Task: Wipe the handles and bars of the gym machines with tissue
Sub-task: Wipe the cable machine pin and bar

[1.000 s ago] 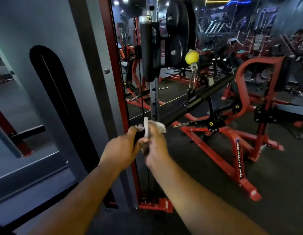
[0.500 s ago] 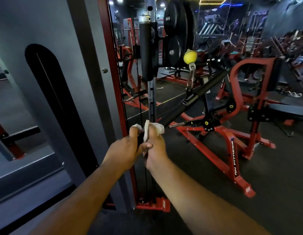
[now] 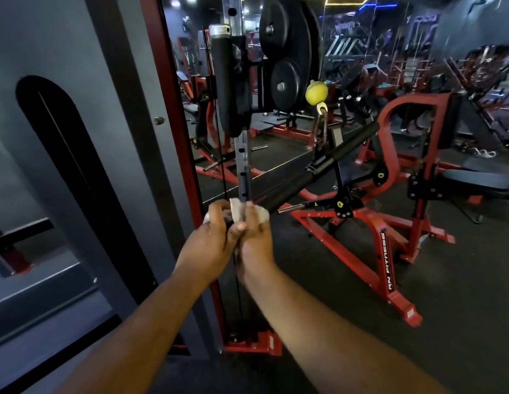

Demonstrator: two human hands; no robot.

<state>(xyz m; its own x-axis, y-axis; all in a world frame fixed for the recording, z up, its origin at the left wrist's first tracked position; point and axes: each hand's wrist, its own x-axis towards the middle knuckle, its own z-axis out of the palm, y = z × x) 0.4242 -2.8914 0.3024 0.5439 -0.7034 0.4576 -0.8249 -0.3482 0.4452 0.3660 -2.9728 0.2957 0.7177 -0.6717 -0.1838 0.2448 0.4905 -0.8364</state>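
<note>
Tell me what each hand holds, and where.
Both the left hand and right hand grip the near end of the black padded cable bar, through crumpled white tissue wrapped around it.

White tissue (image 3: 249, 211) around black bar (image 3: 318, 172) end

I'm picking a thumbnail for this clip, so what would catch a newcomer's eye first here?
Dead centre, the left hand and right hand grip a white tissue wrapped round the near end of a black cable bar. Above the bar's middle a yellow ball sits atop a chain. To the right stands a bright red machine frame on the dark floor.
</note>
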